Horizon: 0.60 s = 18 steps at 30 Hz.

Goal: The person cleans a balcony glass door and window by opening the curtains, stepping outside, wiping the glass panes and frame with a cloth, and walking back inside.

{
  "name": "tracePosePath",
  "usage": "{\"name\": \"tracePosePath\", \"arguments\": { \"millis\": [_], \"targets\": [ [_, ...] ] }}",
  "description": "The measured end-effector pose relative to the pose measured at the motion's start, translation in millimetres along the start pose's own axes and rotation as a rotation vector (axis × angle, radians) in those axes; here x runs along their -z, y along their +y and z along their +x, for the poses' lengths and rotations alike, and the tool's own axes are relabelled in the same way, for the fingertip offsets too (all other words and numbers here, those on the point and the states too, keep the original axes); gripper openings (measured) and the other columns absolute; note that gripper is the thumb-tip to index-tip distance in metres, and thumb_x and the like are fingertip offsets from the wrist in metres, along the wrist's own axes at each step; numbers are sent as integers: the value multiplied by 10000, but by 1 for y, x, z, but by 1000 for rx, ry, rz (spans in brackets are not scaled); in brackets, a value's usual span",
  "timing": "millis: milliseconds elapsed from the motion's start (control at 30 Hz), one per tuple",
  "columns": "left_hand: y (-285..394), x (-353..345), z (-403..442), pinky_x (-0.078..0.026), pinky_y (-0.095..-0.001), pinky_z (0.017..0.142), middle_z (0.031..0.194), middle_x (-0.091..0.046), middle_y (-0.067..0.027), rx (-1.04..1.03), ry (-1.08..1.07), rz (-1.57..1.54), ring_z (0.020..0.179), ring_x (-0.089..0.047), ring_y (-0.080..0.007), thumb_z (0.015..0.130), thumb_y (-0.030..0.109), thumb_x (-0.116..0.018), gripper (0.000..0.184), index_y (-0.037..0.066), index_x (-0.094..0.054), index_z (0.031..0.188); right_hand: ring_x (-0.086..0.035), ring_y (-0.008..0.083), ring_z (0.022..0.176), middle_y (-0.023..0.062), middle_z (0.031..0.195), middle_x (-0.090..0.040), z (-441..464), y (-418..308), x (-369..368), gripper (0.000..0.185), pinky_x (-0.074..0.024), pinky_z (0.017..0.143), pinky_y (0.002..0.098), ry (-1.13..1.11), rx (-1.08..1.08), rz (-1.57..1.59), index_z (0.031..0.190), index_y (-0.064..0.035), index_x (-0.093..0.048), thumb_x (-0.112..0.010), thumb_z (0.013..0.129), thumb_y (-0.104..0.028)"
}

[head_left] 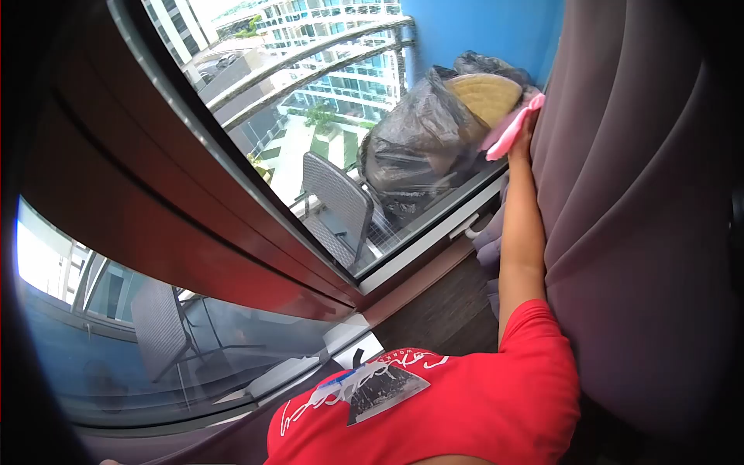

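My right hand [524, 138] is stretched far forward, pressing a pink cloth [508, 139] to the window glass [418, 232]. The fingers are mostly hidden by the cloth, and the cloth shows a faint reflection in the pane beside it. Close to the right of my forearm hangs a grey-purple curtain [620, 194]. Only a sliver of skin, apparently my left hand [109, 462], shows at the bottom left edge, so its fingers cannot be seen.
Through the glass are black plastic bags [418, 139], a round tan item [488, 97], a grey woven chair [337, 198] and a balcony railing [310, 66]. A dark reddish frame [194, 209] separates the panes. A white window handle [465, 226] sits on the lower frame.
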<state>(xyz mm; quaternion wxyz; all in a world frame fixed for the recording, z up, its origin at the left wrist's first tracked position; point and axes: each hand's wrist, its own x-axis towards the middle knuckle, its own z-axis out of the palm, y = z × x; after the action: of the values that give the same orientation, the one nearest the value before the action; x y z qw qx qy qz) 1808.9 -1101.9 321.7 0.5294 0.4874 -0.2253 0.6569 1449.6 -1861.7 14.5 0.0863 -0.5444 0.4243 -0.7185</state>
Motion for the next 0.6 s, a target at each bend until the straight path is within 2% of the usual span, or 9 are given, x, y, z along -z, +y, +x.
{"name": "tracePosePath", "arguments": {
  "millis": [33,133,167,200,233,300,500,567,600],
  "targets": [
    [-15,7,6,-266,-460,1068,1457,-319,-86,-12,5,34,1342,-288,-277,932,284,-425,603,181,-176,1471,-41,194,1416,115,1521,-144,27,70,5,672,-12,1128,283,-34,33,-90,1448,-51,-181,-407,939,-428],
    [-76,56,40,-330,-529,1021,1359,-425,-163,-777,-37,738,1265,-390,-307,965,347,-321,457,77,-411,1322,-412,160,837,67,932,-436,24,43,-26,181,-363,864,312,149,37,321,911,-109,-446,-323,978,-222],
    [-85,71,45,-345,-543,1004,1346,-437,-173,-778,-72,745,1248,-405,-328,958,335,-313,467,46,-422,1308,-427,227,1003,133,1085,-466,-11,11,-30,265,-329,944,341,144,252,-30,1013,-26,-491,-314,980,-221],
    [-96,73,44,-360,-557,986,1333,-449,-182,-529,-91,434,1232,-420,-350,951,323,-305,478,16,-432,1294,-442,295,1169,199,1237,-495,-36,-32,-15,383,-295,1025,369,155,489,-371,1115,56,-535,-306,982,-220],
    [-111,80,46,-375,-571,968,1320,-461,-192,-344,-64,90,1215,-434,-372,944,311,-297,490,-14,-443,1280,-311,341,1316,237,1411,-338,-77,-106,-8,446,-205,1093,397,-35,92,-25,1299,86,-405,-298,983,-210],
    [-89,68,28,-366,-590,968,1328,-456,-195,-233,-125,-100,1231,-422,-386,930,270,-284,490,-38,-448,1274,-278,360,1334,248,1438,-283,-163,-203,-8,436,-175,1106,403,-111,30,227,1319,79,-385,-325,979,-188],
    [-29,4,0,-267,-588,1032,1380,-416,-159,-54,-200,-413,1281,-365,-378,928,361,-312,537,3,-436,1309,-302,355,1336,229,1422,-333,-272,-234,9,374,-236,1085,409,-527,479,414,1290,39,-455,-446,933,-73],
    [-2,-25,-9,-260,-582,1038,1390,-405,-158,-42,-187,-412,1288,-355,-381,929,379,-326,538,15,-440,1309,-446,325,1229,193,1304,-482,-264,-196,7,312,-307,1043,418,-437,431,312,1175,43,-556,-494,872,9],
    [12,-39,-13,-95,-593,1055,1454,-279,-133,17,-275,-354,1344,-209,-362,925,467,-279,601,86,-259,1390,-479,290,1187,166,1275,-507,-254,-184,9,318,-344,1005,378,-504,183,445,1196,39,-543,-472,894,-30]
  ]
}}
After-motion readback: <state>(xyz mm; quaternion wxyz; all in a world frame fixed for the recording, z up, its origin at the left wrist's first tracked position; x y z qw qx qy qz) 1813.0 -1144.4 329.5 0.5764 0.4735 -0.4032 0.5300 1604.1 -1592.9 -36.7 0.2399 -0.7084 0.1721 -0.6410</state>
